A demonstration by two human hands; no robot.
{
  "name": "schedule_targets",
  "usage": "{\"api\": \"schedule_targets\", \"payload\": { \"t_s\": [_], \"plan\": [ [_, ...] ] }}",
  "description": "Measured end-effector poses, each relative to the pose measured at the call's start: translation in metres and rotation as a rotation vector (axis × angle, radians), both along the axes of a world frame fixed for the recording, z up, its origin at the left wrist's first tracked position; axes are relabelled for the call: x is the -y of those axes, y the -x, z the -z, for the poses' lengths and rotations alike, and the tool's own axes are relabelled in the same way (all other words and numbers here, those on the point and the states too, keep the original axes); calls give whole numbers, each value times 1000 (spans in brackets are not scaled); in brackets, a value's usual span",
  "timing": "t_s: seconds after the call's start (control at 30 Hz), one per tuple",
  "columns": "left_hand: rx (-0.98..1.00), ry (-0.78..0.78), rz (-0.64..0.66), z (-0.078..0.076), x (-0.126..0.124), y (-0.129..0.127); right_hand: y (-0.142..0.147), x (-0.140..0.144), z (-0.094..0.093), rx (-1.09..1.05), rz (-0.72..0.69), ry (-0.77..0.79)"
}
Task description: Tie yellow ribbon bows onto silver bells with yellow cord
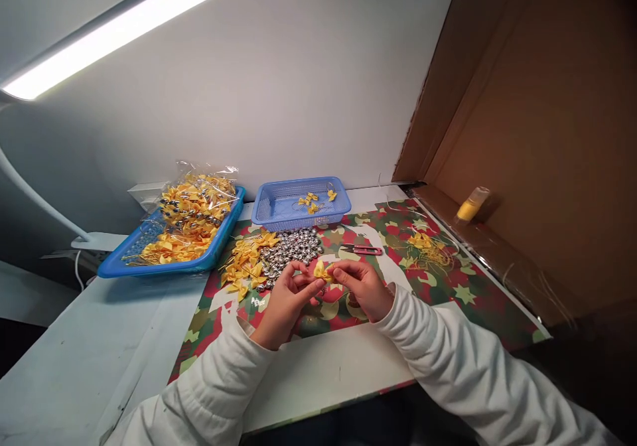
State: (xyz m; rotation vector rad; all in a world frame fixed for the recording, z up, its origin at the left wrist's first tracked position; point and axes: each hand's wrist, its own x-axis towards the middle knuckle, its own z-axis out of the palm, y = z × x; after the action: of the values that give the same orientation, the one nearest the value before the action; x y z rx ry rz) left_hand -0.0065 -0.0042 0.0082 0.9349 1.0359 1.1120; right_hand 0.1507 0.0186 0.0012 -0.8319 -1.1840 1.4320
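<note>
Yellow ribbon bow (pixel 322 271) sits pinched between the two hands just above the patterned mat (pixel 438 300), near the middle of the table and just in front of a heap of silver bells (pixel 291 247). The left hand (pixel 286 300) closes its thumb and fingertips on the bow's left side, and the right hand (pixel 362 288) pinches its right side, so fingers hide much of the bow; only a small yellow fold shows between them. Its shape is too small and covered to read clearly, though what shows seems to run roughly left to right between the hands; which way its loops face cannot be told. Loose yellow bows (pixel 246 263) lie beside the bells, touching them. Behind, a small blue basket (pixel 338 197) holds a few bows, and a larger blue tray (pixel 114 267) carries a clear bag (pixel 199 200) of bows whose contents blur together. A pink-handled tool (pixel 363 250) lies on the mat beyond the right hand, and a tangle of yellow threads (pixel 430 250) lies further right. A cardboard wall (pixel 537 134) stands on the right, cut off by the frame.
</note>
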Motion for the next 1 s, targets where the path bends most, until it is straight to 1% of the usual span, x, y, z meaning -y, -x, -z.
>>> {"api": "schedule_targets", "payload": {
  "t_s": [0.1, 0.27, 0.4, 0.47, 0.63, 0.77, 0.87, 1.0],
  "plan": [
    [0, -19, -41, 1, 0, 0, 1, 1, 2, 54, -1, -69],
    [76, -30, -30, 0, -1, 1, 1, 4, 5, 85, 3, -147],
    [88, -97, -136, -1, -2, 1, 1, 5, 4, 109, 9, -178],
    [101, -103, -149, 0, -2, 2, 1, 5, 5, 116, 9, -185],
    [79, -62, -126, 4, -3, 4, 1, 5, 8, 116, -23, -171],
    [91, -2, -164, 5, -3, 4, 1, 6, 8, 121, -22, -171],
    [112, 53, -182, 3, -3, 4, 1, 8, 6, 159, 22, -236],
    [143, 71, -194, 0, -2, 3, 2, 11, 6, 198, 80, -338]
  ]
}}
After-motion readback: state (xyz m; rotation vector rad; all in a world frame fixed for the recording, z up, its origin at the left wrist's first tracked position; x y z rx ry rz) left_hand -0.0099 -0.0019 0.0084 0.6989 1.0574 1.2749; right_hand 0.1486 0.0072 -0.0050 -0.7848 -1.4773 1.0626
